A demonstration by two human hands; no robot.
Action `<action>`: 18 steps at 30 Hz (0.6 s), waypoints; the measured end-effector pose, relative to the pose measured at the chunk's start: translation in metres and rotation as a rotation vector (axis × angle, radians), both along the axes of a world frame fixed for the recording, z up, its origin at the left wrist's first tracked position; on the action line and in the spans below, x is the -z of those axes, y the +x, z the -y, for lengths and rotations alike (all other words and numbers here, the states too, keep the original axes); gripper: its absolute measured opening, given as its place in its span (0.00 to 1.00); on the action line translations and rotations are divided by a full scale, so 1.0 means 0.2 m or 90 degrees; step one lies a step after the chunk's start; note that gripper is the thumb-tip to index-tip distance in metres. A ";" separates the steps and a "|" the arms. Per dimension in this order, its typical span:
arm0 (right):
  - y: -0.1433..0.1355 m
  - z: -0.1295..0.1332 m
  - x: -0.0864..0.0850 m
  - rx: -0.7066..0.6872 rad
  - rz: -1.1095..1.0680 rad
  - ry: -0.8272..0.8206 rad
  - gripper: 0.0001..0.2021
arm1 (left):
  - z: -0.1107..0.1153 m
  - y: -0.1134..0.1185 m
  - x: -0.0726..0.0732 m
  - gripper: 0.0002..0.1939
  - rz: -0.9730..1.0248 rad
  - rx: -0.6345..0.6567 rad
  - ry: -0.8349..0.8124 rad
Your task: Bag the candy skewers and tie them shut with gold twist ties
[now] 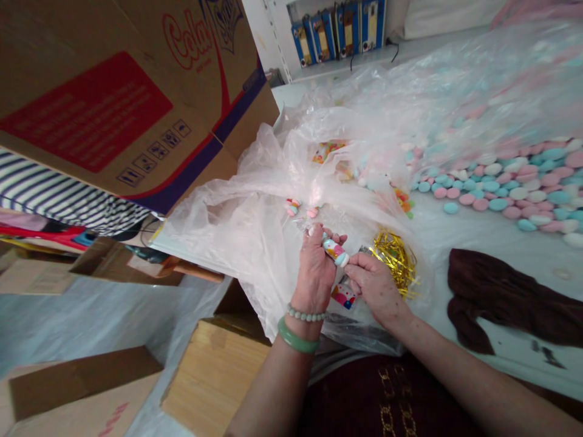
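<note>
My left hand [317, 264], with a bead bracelet and a green bangle at its wrist, is wrapped round a small clear packet of pastel candies [336, 250]. The fingers of my right hand [374, 284] pinch the near end of this packet. Just right of my hands lies a pile of gold twist ties [396, 261]. A flat printed wrapper [344, 295] is below the packet. Two small candy packets, one [293, 207] and another [312, 212], rest on the plastic sheet [255, 224] beyond my left hand.
Many pink, blue and white candies [514, 188] spread at the right under clear plastic. A brown cloth [505, 300] lies nearer. A large carton [136, 91] stands at upper left. Open boxes [218, 370] sit below the table's left edge. Blue binders [348, 30] stand behind.
</note>
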State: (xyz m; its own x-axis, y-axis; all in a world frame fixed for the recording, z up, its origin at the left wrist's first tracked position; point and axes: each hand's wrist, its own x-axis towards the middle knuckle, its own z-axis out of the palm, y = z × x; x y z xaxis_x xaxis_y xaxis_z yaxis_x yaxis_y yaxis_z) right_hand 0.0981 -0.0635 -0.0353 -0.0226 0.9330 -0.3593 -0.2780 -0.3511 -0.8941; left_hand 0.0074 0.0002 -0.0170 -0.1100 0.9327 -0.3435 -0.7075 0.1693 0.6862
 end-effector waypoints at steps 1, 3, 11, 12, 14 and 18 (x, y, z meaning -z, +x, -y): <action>0.00 0.00 0.00 0.002 -0.001 -0.003 0.07 | 0.00 0.00 0.01 0.09 0.005 0.015 -0.011; 0.00 -0.02 0.01 0.010 0.012 0.006 0.07 | 0.01 -0.01 0.01 0.09 0.031 0.065 -0.047; 0.05 -0.05 0.06 0.019 -0.022 0.027 0.08 | 0.09 -0.02 0.04 0.11 0.047 0.202 -0.132; 0.05 -0.05 0.06 0.007 -0.046 0.016 0.08 | 0.09 -0.02 0.04 0.11 0.053 0.202 -0.138; 0.06 -0.04 0.05 -0.013 -0.085 -0.002 0.09 | 0.08 -0.04 0.05 0.09 0.057 0.199 -0.138; 0.08 -0.03 0.04 -0.065 -0.007 0.013 0.10 | 0.06 -0.05 0.05 0.06 0.046 0.166 -0.102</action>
State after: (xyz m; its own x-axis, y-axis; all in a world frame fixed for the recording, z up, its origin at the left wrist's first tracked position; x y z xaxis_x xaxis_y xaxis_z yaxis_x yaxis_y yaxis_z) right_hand 0.1145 -0.0567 -0.0431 -0.1213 0.9329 -0.3390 -0.2515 -0.3593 -0.8987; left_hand -0.0020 -0.0112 -0.0267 0.1558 0.8597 -0.4865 -0.6725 0.4531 0.5852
